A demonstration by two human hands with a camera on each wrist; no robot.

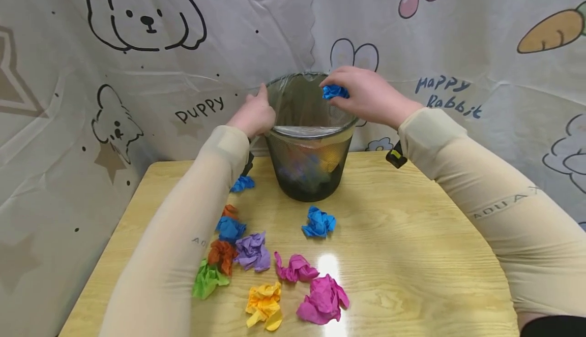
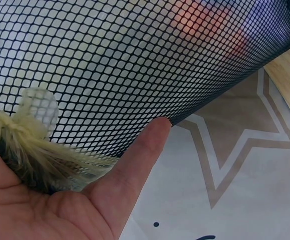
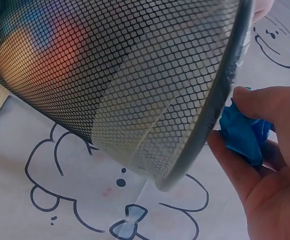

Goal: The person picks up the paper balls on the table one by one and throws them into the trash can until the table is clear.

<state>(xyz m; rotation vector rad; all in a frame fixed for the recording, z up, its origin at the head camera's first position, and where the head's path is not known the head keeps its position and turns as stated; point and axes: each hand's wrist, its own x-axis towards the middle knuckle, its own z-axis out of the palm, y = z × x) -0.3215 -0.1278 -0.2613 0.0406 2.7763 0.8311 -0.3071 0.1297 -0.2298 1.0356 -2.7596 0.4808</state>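
Note:
A black mesh wastebasket (image 1: 308,187) stands at the back of the table, lined with a clear plastic bag (image 1: 304,131). At its left rim, my left hand (image 1: 256,113) holds the edge. The left wrist view shows the thumb (image 2: 144,155) lying along the outer mesh near the bunched knot of the bag (image 2: 27,132); the other fingers are hidden. My right hand (image 1: 366,93) pinches a crumpled blue paper ball (image 1: 335,92) over the basket's right rim. In the right wrist view that blue ball (image 3: 244,132) sits between thumb and fingers beside the rim.
Loose crumpled papers lie in front of the basket: blue (image 1: 319,222), purple (image 1: 253,251), magenta (image 1: 324,300), yellow (image 1: 264,305), green (image 1: 208,278) and orange (image 1: 223,256). My left sleeve partly covers some. Coloured paper shows through the mesh. A printed curtain (image 1: 256,32) hangs behind.

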